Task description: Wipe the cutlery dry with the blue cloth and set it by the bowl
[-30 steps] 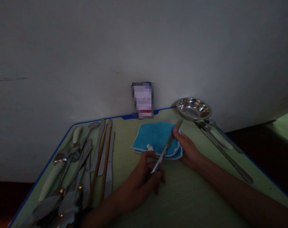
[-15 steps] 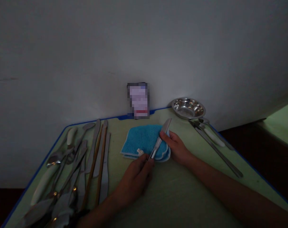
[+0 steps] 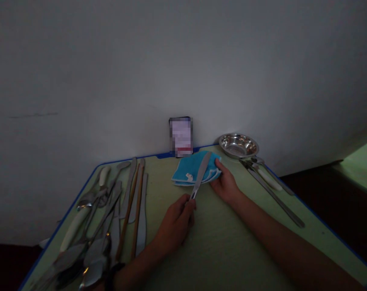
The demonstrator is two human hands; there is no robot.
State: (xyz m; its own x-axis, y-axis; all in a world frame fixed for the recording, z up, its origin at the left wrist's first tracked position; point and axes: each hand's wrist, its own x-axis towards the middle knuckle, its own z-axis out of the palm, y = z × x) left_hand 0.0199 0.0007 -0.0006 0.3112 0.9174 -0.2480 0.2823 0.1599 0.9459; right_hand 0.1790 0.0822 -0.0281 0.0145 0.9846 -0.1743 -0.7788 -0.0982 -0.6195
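My left hand (image 3: 179,220) is closed around the handle of a metal table knife (image 3: 202,169), whose blade points up and away. Behind the blade is a folded blue cloth (image 3: 191,165) with a pale edge and a small white tag. My right hand (image 3: 227,182) grips the cloth at its right corner, thumb on top and the other fingers underneath. The blade overlaps the cloth in view; whether it touches the fabric I cannot tell.
Several knives, spoons and a pair of wooden chopsticks (image 3: 137,210) lie along the left of the green table (image 3: 225,242). A steel bowl (image 3: 239,146) stands at the back right, with more cutlery (image 3: 275,198) before it. A phone (image 3: 181,137) leans on the wall.
My right hand has moved its thumb off the knife blade and now holds the cloth's corner, with the cloth raised and tilted. My left hand still holds the knife. The view has shifted slightly.
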